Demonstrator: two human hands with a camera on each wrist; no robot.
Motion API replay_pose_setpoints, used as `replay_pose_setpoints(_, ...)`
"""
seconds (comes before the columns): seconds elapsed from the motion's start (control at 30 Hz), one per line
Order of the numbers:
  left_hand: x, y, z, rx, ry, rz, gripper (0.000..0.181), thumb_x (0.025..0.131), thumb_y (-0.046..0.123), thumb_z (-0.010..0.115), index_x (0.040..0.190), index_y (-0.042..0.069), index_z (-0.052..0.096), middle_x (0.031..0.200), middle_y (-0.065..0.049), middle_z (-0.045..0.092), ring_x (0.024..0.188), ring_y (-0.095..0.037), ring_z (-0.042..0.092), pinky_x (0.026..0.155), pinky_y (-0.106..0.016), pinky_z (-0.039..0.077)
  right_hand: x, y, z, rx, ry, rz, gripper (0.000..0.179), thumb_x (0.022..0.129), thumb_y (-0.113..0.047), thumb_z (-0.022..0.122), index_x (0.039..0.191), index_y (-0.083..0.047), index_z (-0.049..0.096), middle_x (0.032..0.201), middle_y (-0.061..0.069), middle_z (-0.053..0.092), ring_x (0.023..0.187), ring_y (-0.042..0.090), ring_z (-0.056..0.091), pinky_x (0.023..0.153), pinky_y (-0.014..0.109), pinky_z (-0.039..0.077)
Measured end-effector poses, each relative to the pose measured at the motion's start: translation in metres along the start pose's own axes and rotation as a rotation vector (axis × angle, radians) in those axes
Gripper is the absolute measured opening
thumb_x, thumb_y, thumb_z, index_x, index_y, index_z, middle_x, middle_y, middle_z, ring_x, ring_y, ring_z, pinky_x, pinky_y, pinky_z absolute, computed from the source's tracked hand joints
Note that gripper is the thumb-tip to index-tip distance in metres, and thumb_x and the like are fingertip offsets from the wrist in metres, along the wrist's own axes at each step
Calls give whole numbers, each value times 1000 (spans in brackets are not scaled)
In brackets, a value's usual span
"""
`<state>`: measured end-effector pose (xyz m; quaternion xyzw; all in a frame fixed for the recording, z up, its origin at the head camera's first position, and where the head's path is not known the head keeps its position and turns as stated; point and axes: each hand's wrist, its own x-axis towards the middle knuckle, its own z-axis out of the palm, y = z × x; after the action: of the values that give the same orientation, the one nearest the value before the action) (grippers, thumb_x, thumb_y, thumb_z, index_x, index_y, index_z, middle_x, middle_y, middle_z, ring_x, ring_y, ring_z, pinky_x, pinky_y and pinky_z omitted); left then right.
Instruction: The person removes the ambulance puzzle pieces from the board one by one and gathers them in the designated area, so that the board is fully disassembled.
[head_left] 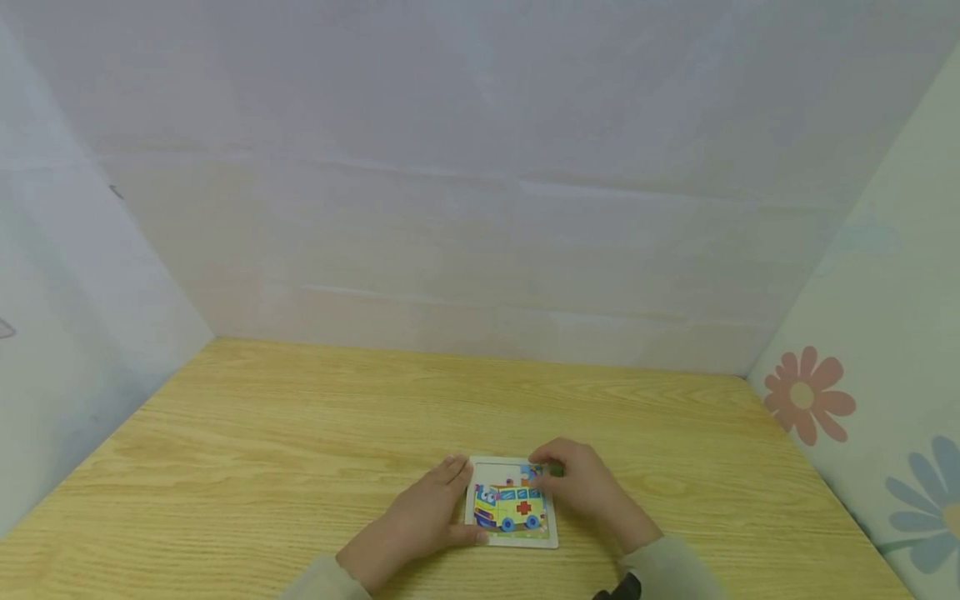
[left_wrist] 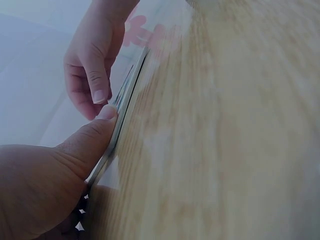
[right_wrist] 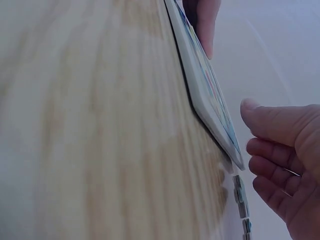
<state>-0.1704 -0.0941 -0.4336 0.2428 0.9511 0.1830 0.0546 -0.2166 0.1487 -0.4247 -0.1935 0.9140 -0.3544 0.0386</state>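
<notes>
A square jigsaw puzzle [head_left: 517,508] in a white frame lies on the table, showing a yellow ambulance with a red cross. Its upper left part shows bare white backing. My left hand [head_left: 420,512] rests along the frame's left side, fingers extended by the upper corner. The left thumb [left_wrist: 97,132] presses on the near border. At the upper right corner is my right hand [head_left: 588,482], its thumb and forefinger apart around a blue-and-pink part of the picture. In the right wrist view the right fingers [right_wrist: 272,160] are loosely bent, and no piece shows between them and the thumb.
Loose puzzle pieces [right_wrist: 241,197] lie on the table beyond the frame, near the right hand. A dark green bit [head_left: 556,469] shows beneath that hand. The wooden table [head_left: 300,417] meets a pale back wall [head_left: 480,250] and a flower-printed side wall [head_left: 885,333].
</notes>
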Motion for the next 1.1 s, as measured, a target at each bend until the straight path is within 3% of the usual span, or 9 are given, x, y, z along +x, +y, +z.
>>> replay_pose_setpoints(0.43, 0, 0, 1, 14, 2, 0, 94, 77, 62, 59, 139, -5, 36, 147, -20, 31, 136, -36, 28, 109, -48, 30, 5, 1, 6, -40, -50, -65, 24, 80, -21, 72, 101, -11, 68, 96, -4, 63, 87, 12, 55, 76, 27, 48)
replay_pose_setpoints(0.7, -1, 1, -2, 5, -1, 3, 92, 78, 60, 60, 138, -5, 36, 147, -20, 31, 136, -36, 28, 109, -48, 29, 7, -6, 6, -102, -91, -77, 25, 79, -19, 74, 100, -8, 68, 96, -2, 60, 91, 15, 56, 83, 38, 50)
replay_pose_setpoints(1.1, -1, 0, -2, 1, 2, 8, 93, 77, 60, 60, 138, -6, 37, 147, -21, 32, 135, -37, 28, 109, -48, 29, 7, -19, 5, -158, -106, -17, 23, 78, -17, 75, 97, -8, 68, 95, -1, 60, 89, 16, 57, 81, 37, 51)
